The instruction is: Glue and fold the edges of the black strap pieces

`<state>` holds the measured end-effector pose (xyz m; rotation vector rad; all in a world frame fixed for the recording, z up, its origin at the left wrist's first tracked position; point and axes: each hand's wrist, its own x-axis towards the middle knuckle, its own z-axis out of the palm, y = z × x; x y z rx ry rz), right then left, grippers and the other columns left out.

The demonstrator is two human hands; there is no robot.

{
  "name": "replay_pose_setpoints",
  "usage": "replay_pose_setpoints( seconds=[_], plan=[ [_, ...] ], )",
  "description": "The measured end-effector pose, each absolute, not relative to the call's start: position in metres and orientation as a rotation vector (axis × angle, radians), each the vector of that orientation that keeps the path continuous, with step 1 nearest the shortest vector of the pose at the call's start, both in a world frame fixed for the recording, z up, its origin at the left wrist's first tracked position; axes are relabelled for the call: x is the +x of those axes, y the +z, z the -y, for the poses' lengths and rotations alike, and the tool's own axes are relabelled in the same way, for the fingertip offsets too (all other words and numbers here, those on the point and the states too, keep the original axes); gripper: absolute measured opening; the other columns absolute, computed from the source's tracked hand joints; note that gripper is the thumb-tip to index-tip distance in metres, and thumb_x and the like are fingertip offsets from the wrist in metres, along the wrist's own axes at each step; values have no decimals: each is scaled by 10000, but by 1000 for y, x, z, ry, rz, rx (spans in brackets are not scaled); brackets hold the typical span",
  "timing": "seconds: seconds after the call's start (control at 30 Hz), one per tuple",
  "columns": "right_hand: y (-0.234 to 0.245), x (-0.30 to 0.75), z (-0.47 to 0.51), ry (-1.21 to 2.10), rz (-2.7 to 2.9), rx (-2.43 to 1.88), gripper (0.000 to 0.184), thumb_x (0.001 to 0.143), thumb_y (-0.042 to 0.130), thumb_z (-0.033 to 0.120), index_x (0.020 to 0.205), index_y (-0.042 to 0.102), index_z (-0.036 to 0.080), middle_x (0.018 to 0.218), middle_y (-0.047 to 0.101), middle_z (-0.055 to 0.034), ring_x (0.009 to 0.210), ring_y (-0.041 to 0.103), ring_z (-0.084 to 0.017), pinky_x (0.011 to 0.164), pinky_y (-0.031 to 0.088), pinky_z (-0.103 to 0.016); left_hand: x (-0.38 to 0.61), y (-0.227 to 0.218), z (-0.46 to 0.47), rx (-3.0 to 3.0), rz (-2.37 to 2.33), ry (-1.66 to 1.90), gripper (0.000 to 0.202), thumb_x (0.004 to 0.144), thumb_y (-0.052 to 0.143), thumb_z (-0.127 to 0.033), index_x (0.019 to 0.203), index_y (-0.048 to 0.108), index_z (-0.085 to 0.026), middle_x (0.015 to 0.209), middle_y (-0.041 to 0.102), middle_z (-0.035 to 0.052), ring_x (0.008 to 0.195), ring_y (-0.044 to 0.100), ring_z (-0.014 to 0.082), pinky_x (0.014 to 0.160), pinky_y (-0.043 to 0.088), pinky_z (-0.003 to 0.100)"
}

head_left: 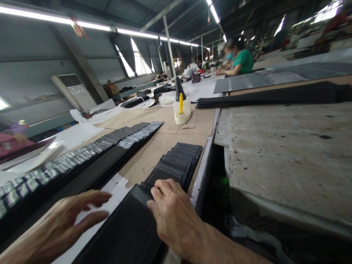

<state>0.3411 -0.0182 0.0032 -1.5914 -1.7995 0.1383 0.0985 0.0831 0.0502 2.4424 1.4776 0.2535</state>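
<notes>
My left hand point(79, 216) hovers over white paper point(90, 227), left of a pile of flat black pieces point(123, 223) that look like leather or coated fabric. Its thumb and fingers are apart, with nothing between them. Across the top right edge of that pile lies my right hand point(174, 211), fingers curled and closed on a black piece; the exact grip is partly hidden. Just beyond it, a fanned stack of black pieces point(178, 161) overlaps along the table edge. To the left runs a long row of overlapped black strips point(110, 157) with shiny, pale-looking ends.
A whitish container point(182, 110) with a black top and a yellow-handled tool point(181, 102) stands ahead on brown board point(148, 157). Right, past a dark gap, is a stained worktop point(280, 154). Long black sheets point(269, 94) lie behind it. A person in green point(243, 60) works farther back.
</notes>
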Motion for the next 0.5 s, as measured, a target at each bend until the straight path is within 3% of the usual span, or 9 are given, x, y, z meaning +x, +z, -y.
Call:
replay_pose_setpoints(
  seconds=[0.07, 0.17, 0.3, 0.5],
  plan=[
    [-3, 343, 24, 118, 1776, -1600, 152, 838, 443, 152, 829, 592, 121, 891, 573, -88, 863, 499, -213, 778, 445, -395, 153, 61, -86, 2574, -1194, 290, 371, 757, 538, -541, 1042, 624, -319, 1041, 642, 9, 946, 587, 242, 807, 484, 293],
    [-15, 340, 29, 14, 1774, -1565, 195, 825, 489, 216, 917, 607, 91, 905, 599, -109, 867, 512, -240, 762, 455, -415, 227, 61, -87, 2687, -731, 313, 266, 833, 496, -382, 1038, 618, -263, 1058, 622, 33, 961, 579, 212, 835, 453, 289],
    [-32, 333, 30, -216, 1685, -1513, 342, 853, 464, 303, 1042, 595, 49, 1001, 619, -136, 935, 522, -260, 800, 460, -401, 283, 48, -96, 2704, -494, 206, 337, 723, 613, -209, 1057, 578, -171, 1069, 592, 78, 1010, 537, 231, 871, 425, 349],
    [-36, 330, 25, -419, 1590, -1482, 376, 896, 354, 297, 944, 635, 51, 941, 649, -135, 907, 540, -243, 748, 475, -353, 297, 37, -110, 2627, -429, 176, 265, 669, 654, -164, 930, 610, -177, 883, 575, 33, 866, 538, 192, 774, 432, 324]
  ],
)
